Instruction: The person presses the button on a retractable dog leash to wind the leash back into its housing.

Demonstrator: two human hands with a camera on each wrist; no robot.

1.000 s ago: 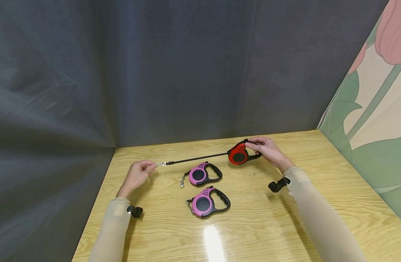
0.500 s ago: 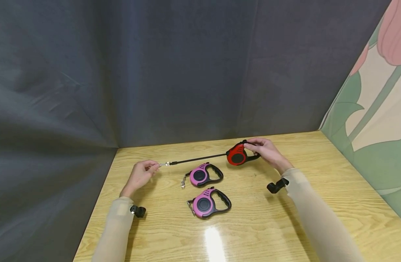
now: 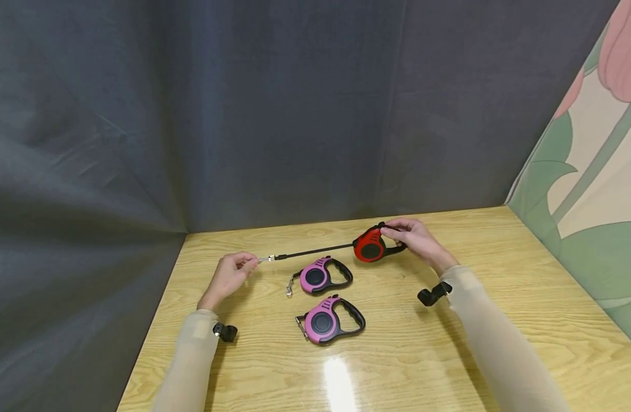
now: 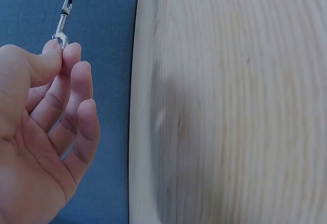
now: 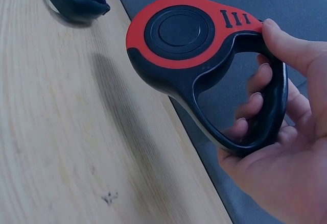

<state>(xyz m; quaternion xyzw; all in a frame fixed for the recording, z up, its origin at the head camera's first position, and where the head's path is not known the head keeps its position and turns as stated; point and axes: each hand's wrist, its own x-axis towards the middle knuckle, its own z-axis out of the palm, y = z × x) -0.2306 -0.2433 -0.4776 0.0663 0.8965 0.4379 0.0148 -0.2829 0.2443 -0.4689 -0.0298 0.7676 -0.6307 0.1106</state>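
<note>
My right hand (image 3: pixel 418 237) grips the black handle of a red retractable dog leash (image 3: pixel 369 245), its fingers curled through the loop in the right wrist view. The leash is held above the table. From its case a black cord (image 3: pixel 318 250) runs taut to the left, ending in a silver snap hook (image 3: pixel 266 258). My left hand (image 3: pixel 232 276) pinches the tip of that hook between thumb and index finger; the other fingers are loosely bent in the left wrist view. Below the cord lie two pink retractable leashes, an upper one (image 3: pixel 315 277) and a lower one (image 3: pixel 323 323).
The wooden table (image 3: pixel 398 366) carries the pink leashes near its middle, their hooks pointing left. A dark grey curtain (image 3: pixel 295 114) stands behind and at the left. A flower-patterned cloth (image 3: pixel 594 189) hangs along the right side.
My left hand has moved right with the hook, and the stretch of cord is shorter. The right hand with the red leash has shifted slightly left and down. Both pink leashes stay put.
</note>
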